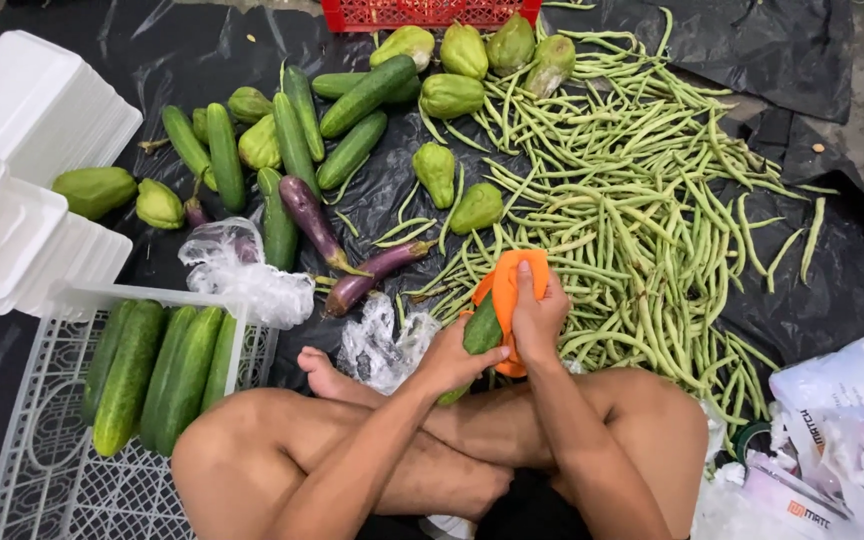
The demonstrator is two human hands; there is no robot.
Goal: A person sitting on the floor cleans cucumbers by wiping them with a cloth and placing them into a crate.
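Note:
I sit cross-legged on black plastic sheeting. My left hand (452, 355) grips a dark green cucumber (481, 331) over my lap. My right hand (538, 312) presses an orange cloth (504, 287) against the cucumber's upper part. The cloth wraps much of the cucumber, so only its middle and lower tip show. Both hands touch each other around the cucumber.
A big heap of green beans (632, 190) lies ahead and right. Cucumbers, chayotes (450, 95) and purple eggplants (310, 215) lie ahead left. A white basket (62, 440) holds several cucumbers at left; white foam trays (22, 150) beyond; red crate (422, 12) far; plastic bags (832, 440) right.

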